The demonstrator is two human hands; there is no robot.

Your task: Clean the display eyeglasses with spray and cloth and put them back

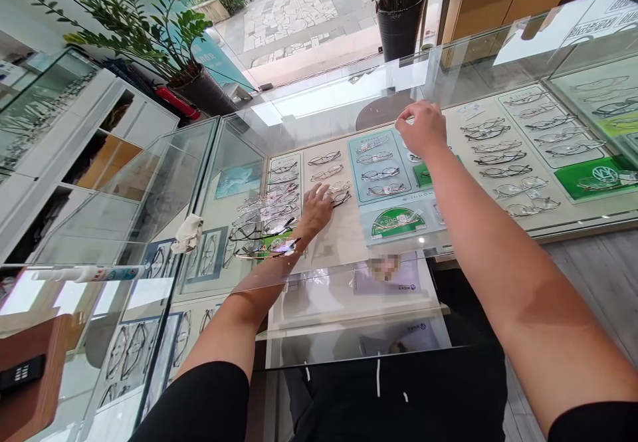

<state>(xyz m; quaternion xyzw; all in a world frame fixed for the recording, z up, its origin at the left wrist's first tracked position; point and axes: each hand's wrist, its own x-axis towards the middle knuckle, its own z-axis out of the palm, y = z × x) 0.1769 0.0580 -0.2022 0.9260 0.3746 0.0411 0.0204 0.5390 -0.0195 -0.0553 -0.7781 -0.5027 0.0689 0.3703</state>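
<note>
My left hand (pixel 318 211) reaches into the glass display case, beneath its glass top. Its fingers are bent onto a dark-framed pair of eyeglasses (pixel 341 199), which they partly hide. Two more pairs of eyeglasses (pixel 326 172) lie just beyond it, with a dense column of eyeglasses (pixel 282 189) to its left. Farther right, my right hand (pixel 427 128) is raised near the back of the case, thumb and fingers curled together in a pinch. Whatever it may hold is too small to make out. Below it, eyeglasses (pixel 380 174) rest on a pale blue display card (pixel 355 183).
More eyeglasses (pixel 506 156) fill the case's right side. A crumpled white cloth (pixel 188 233) and a white tube (pixel 90 274) lie on the left glass counter, near a wooden tray (pixel 50 375) with a black device. Potted plants (pixel 399 23) stand behind the case.
</note>
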